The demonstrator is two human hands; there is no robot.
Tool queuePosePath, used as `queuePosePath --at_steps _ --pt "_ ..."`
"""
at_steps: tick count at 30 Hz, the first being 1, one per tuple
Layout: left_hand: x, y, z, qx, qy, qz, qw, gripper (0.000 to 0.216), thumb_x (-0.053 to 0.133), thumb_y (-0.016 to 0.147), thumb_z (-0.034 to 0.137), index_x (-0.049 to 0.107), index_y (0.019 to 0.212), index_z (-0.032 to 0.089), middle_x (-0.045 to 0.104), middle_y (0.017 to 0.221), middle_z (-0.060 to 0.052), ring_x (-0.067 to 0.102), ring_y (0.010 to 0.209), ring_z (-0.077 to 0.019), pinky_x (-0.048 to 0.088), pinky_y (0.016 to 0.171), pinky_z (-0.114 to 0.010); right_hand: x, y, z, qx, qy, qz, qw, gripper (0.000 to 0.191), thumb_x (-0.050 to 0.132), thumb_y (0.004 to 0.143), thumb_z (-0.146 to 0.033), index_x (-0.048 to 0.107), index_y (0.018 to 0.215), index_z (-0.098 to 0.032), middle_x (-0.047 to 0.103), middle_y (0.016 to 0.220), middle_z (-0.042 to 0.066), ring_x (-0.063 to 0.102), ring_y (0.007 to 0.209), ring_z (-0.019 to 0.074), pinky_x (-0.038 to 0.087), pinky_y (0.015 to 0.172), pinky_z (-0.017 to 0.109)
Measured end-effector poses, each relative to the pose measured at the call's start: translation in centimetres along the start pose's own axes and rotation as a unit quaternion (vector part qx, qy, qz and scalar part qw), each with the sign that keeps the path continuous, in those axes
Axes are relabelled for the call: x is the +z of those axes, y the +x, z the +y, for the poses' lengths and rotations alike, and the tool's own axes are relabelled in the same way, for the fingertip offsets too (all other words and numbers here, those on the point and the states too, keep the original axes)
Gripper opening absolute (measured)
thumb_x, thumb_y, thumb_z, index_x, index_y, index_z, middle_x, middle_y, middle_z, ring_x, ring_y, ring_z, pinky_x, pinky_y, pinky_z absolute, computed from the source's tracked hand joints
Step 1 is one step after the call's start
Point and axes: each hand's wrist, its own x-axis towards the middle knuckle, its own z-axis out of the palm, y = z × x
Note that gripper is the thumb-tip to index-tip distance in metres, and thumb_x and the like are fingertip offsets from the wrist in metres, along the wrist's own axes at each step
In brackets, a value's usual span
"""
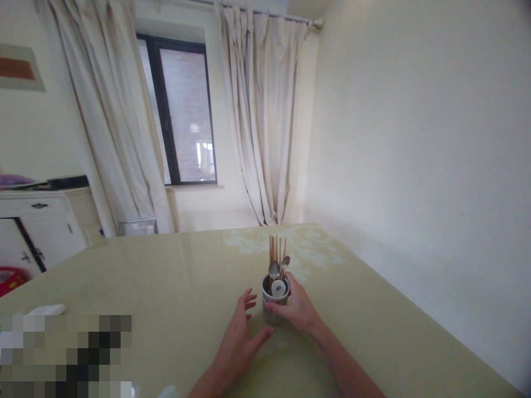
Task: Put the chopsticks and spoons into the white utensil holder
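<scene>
Through the head camera I have the right hand (296,307) curled around the right side of a small grey-green cylindrical cup with a pale rim (271,313), its thumb laid across the front wall and its fingers bent behind. The left hand (240,334) is unclenched and holds nothing, fingers spread and thumb pointing toward the cup's foot, just beside the left wall. The cup sits upright in front of me, right of centre on the broad, smooth, yellow-green counter (166,287); I can't tell whether its base rests fully on that surface. Thin, straight brown chopsticks (272,247) rise from the cup. In front of them I see two shiny metal spoons with rounded bowls (274,270), and, lowest, a white piece with a round face and a dark blue mark (278,288); it looks ceramic to me. Pale leafy patterning shows on the counter behind the cup. Farther off, creased cream fabric curtains (265,110) hang beside a dark-framed glass window (186,110), and a plain, matte, pale wall (415,138) runs along my right.
</scene>
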Motion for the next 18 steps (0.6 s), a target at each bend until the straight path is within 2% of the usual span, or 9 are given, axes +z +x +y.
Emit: queuePosePath --at_steps 3,5,6,8,9,11,13,15,18 --pt "-0.4 -0.5 0.2 0.010 0.029 0.007 1.000 0.089 0.079 0.085 0.050 0.036 0.157 0.024 0.061 0.151 -0.019 0.064 0.135 -0.0350 0.054 0.110 -0.056 -2.1 0.8 1.6 0.026 -0.013 0.037 0.999 0.062 0.088 0.073 -0.036 0.061 0.126 -0.019 0.079 0.115 0.011 0.074 0.104 0.0305 0.057 0.092 0.042" --pt "-0.7 -0.7 0.4 0.019 0.055 0.017 0.998 0.077 0.076 0.087 0.051 0.042 0.151 0.023 0.066 0.143 -0.017 0.067 0.127 -0.0331 0.057 0.104 -0.051 -3.8 1.3 2.9 0.039 -0.016 0.066 0.997 0.063 0.086 0.073 -0.038 0.060 0.127 -0.018 0.079 0.116 0.013 0.074 0.104 0.0314 0.058 0.091 0.044" --pt "-0.9 -0.7 0.6 0.024 0.072 0.018 0.997 0.065 0.073 0.090 0.051 0.050 0.143 0.024 0.069 0.135 -0.015 0.069 0.120 -0.0314 0.058 0.099 -0.048 -4.7 1.6 3.6 0.042 -0.016 0.083 0.996 0.065 0.085 0.072 -0.039 0.059 0.127 -0.018 0.079 0.117 0.014 0.074 0.104 0.0318 0.058 0.091 0.045" --pt "-1.2 -0.7 0.8 0.037 0.112 0.004 0.993 0.033 0.066 0.095 0.050 0.062 0.115 0.024 0.073 0.111 -0.010 0.070 0.101 -0.0267 0.056 0.088 -0.041 -6.3 1.9 4.9 0.047 -0.021 0.124 0.991 0.071 0.086 0.069 -0.041 0.057 0.130 -0.018 0.078 0.118 0.014 0.074 0.105 0.0322 0.058 0.092 0.047" --pt "-1.2 -0.6 0.8 0.043 0.135 -0.007 0.990 0.025 0.062 0.098 0.049 0.061 0.100 0.024 0.072 0.099 -0.007 0.068 0.091 -0.0241 0.054 0.083 -0.038 -7.0 2.1 5.5 0.051 -0.021 0.144 0.988 0.073 0.087 0.067 -0.042 0.057 0.129 -0.019 0.079 0.116 0.014 0.074 0.103 0.0322 0.058 0.091 0.047" --pt "-1.3 -0.5 0.7 0.051 0.181 -0.031 0.982 0.026 0.056 0.100 0.044 0.054 0.082 0.024 0.066 0.082 -0.003 0.062 0.078 -0.0203 0.048 0.075 -0.033 -8.1 2.3 6.5 0.059 -0.013 0.166 0.984 0.073 0.087 0.065 -0.045 0.058 0.127 -0.020 0.079 0.112 0.013 0.075 0.099 0.0316 0.059 0.091 0.048" --pt "-1.1 -0.5 0.5 0.052 0.221 -0.041 0.973 0.026 0.051 0.099 0.038 0.047 0.077 0.024 0.062 0.077 -0.002 0.057 0.073 -0.0184 0.042 0.071 -0.030 -8.7 2.3 7.1 0.066 -0.004 0.167 0.984 0.074 0.087 0.065 -0.048 0.058 0.127 -0.021 0.079 0.112 0.012 0.076 0.099 0.0317 0.059 0.093 0.049" --pt "-1.0 -0.5 0.3 0.055 0.248 -0.046 0.966 0.026 0.048 0.099 0.035 0.043 0.075 0.025 0.058 0.074 -0.001 0.054 0.070 -0.0171 0.037 0.068 -0.029 -9.1 2.3 7.3 0.072 -0.017 0.169 0.983 0.084 0.089 0.064 -0.052 0.055 0.135 -0.022 0.078 0.119 0.013 0.075 0.104 0.0333 0.058 0.097 0.051" --pt "-1.0 -0.5 0.3 0.065 0.275 -0.035 0.959 0.028 0.044 0.099 0.034 0.037 0.073 0.025 0.050 0.068 0.002 0.048 0.064 -0.0150 0.030 0.064 -0.028 -9.6 2.1 6.5 0.062 -0.085 0.233 0.967 0.105 0.092 0.057 -0.061 0.051 0.144 -0.021 0.072 0.130 0.017 0.069 0.119 0.0399 0.053 0.103 0.057"
